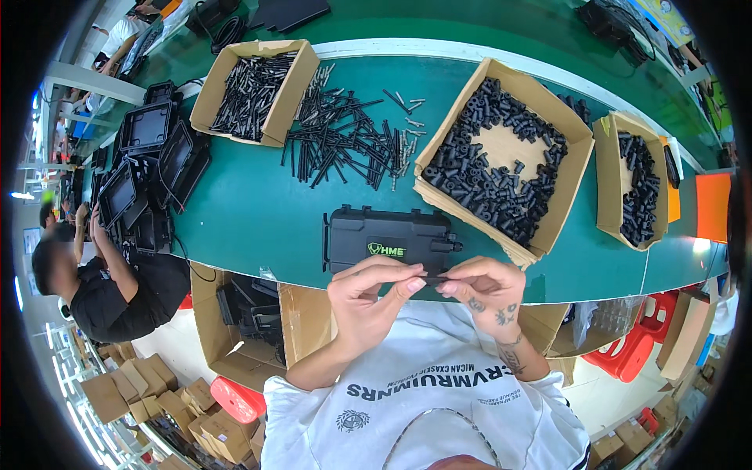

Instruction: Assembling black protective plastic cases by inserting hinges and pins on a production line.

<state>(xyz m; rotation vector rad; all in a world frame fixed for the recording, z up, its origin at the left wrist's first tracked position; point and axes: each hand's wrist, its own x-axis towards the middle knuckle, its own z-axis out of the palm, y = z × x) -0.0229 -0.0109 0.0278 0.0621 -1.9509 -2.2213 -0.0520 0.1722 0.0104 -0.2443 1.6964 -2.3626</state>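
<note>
The left hand (pixel 362 307) and right hand (pixel 492 294) pinch a small, dark, slender part (pixel 433 280) between narrowed fingers (pixel 409 287), apparently a fitting or checking step, next calling for steady alignment.

2 bare hands, 1 left hand (pixel 364 301) and 1 right hand (pixel 489 294), share 1 small dark piece (pixel 433 280). The 1 green surface (pixel 243 207) carries 1 closed black case (pixel 350 239) and 3 open cardboard boxes (pixel 505 149): 1 of thin pins (pixel 254 94), 2 of black fittings (pixel 470 168). The loose screws (pixel 345 141) overlap too much to count. At left are at least 4 black case shells (pixel 149 125) and 1 person in black (pixel 133 301); 1 red stool (pixel 237 399) shows at lower left.
</note>
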